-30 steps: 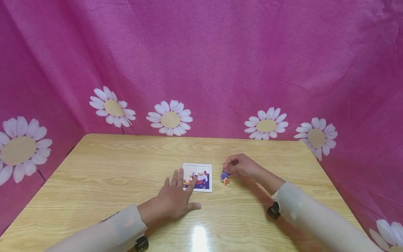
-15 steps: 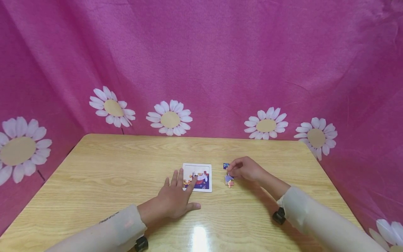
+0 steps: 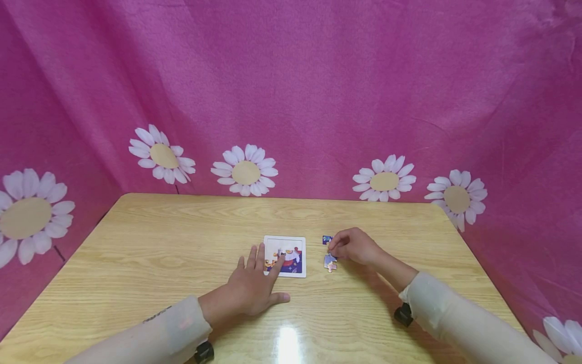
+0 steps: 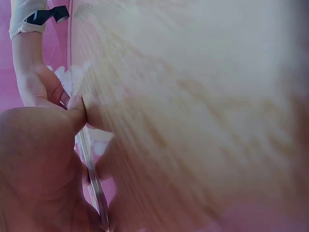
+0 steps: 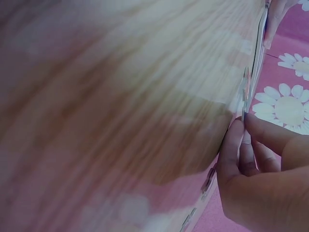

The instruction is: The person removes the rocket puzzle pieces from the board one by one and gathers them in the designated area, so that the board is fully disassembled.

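Note:
My left hand (image 3: 253, 287) lies spread, fingers straight, its fingertips over the near left part of a white-framed puzzle board (image 3: 303, 253). Some picture pieces fill the board's lower part, and its upper part is pale; the fingers hide some of it. To the board's right, my right hand (image 3: 356, 246) pinches a purple jigsaw piece (image 3: 330, 263) with a pinkish tab between thumb and fingers. In the right wrist view that jigsaw piece (image 5: 245, 99) is seen edge-on, tilted up from the table. A dark blue jigsaw piece (image 3: 326, 239) lies just beyond, partly hidden by the fingertips.
Both hands work over a wood-grain table (image 3: 182, 227). A pink curtain (image 3: 291, 101) with printed daisies stands behind it and along both sides. In the right wrist view, several thin pieces (image 5: 208, 180) lie on the table near the right hand.
My right hand has shifted slightly right and toward me with the pinched jigsaw piece, uncovering the dark blue piece, then turned the held one a little. The left hand has stayed still.

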The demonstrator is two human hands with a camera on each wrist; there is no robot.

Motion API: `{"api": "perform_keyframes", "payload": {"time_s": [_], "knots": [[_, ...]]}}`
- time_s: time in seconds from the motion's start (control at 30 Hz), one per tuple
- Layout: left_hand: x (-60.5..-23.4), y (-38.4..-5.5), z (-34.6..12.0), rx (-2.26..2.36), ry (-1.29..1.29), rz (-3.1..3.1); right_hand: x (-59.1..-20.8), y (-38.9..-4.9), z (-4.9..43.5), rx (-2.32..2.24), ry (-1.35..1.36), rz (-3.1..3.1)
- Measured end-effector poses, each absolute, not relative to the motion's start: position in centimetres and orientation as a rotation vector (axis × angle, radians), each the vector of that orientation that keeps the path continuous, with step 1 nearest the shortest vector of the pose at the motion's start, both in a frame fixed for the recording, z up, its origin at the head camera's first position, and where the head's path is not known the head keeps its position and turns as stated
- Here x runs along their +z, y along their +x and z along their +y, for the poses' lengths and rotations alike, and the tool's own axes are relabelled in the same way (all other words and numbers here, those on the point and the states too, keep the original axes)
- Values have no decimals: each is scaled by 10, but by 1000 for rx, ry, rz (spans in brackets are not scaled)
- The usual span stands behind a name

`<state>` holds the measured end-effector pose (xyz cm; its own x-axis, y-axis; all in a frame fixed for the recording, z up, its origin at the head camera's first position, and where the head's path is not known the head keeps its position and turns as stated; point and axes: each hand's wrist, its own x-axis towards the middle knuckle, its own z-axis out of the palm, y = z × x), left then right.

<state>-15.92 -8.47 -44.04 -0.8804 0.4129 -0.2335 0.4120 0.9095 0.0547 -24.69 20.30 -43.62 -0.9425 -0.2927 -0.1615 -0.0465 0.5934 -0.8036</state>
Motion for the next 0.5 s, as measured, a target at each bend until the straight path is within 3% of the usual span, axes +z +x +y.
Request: {"api": "perform_keyframes", "payload": {"time_s": [0.5], "knots": [[-441,-160,-84,17,611,2827,-434,-247,203,-1290,-271,2527]]}}
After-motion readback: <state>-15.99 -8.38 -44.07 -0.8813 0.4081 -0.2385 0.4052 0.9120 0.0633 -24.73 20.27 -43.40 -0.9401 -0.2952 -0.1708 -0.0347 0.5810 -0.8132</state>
